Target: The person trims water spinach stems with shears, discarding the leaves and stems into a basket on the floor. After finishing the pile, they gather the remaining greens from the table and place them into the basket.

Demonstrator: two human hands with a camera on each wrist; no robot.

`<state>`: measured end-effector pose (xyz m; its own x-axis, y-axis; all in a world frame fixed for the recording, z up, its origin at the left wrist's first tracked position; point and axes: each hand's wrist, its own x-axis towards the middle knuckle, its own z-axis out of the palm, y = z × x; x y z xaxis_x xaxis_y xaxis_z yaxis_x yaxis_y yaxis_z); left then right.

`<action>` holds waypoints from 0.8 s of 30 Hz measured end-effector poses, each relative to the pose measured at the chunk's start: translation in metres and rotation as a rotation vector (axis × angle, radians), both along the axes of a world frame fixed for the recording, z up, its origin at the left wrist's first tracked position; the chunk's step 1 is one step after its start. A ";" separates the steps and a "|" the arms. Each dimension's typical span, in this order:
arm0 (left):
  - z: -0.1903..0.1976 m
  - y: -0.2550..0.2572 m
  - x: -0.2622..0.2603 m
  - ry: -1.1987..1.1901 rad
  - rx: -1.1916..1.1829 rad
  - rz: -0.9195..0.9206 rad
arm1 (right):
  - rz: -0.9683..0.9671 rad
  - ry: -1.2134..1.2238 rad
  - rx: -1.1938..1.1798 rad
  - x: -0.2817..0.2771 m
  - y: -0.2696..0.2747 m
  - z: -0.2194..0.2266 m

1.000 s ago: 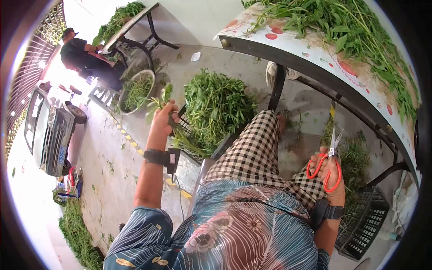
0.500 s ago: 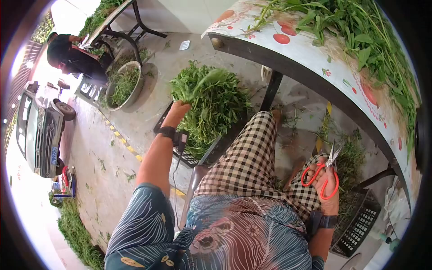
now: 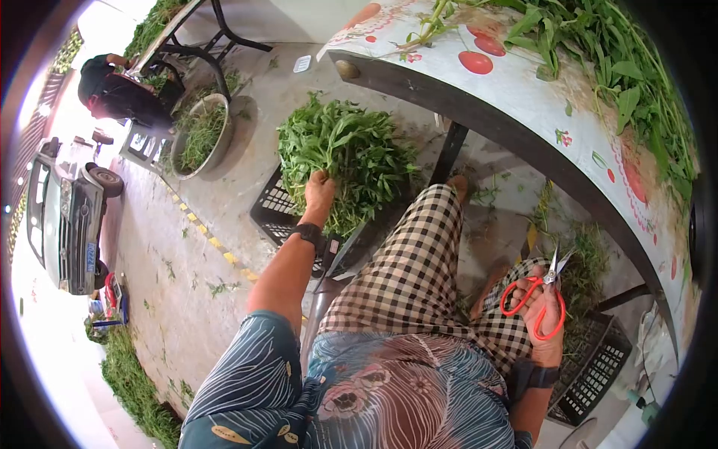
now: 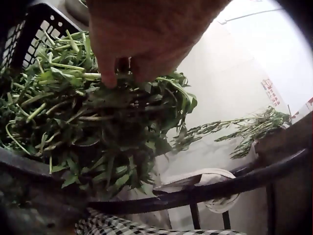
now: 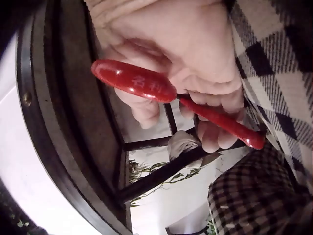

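Observation:
My left hand (image 3: 319, 196) is at the near left side of a heap of leafy green stems (image 3: 366, 161), pinching a bunch of greens (image 3: 325, 142) whose leaves fan out away from me. In the left wrist view its fingertips (image 4: 108, 78) point down into the cut stems. The heap fills a black plastic crate (image 3: 273, 206) beside my left knee. Over my right thigh, my right hand (image 3: 542, 299) holds scissors (image 3: 557, 318) with red handles. Their blades stand slightly apart, pointing away from me. In the right wrist view the red handles (image 5: 134, 81) lie across the palm and fingers.
A table (image 3: 419, 82) with a patterned cover and more greens (image 3: 636, 90) curves along the right. Below it stands another black crate (image 3: 594, 374). Farther left are a round tub (image 3: 217, 150) of greens, a person (image 3: 120, 97) at another table and a parked car (image 3: 67, 217).
My left hand has swung right and inward, bringing the bunch of greens from the crate's left side down onto the heap. The right hand keeps its hold on the scissors.

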<state>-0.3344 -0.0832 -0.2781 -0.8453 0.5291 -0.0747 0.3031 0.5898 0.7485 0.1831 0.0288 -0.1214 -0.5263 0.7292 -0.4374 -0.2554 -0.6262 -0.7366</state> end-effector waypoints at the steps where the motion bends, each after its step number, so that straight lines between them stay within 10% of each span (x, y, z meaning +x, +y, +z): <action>1: 0.004 0.005 0.005 -0.034 0.018 -0.035 | -0.004 0.001 -0.013 0.000 0.001 -0.001; 7: 0.027 0.012 0.002 -0.517 0.232 0.006 | -0.015 -0.056 -0.012 0.002 0.001 -0.005; 24: 0.092 -0.061 -0.036 -0.715 0.460 0.095 | -0.013 0.034 0.077 0.003 -0.002 -0.002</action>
<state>-0.3706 -0.1442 -0.1856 -0.7191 0.5665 -0.4025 -0.3691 0.1794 0.9119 0.1858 0.0270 -0.1232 -0.5305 0.7666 -0.3618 -0.2890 -0.5648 -0.7729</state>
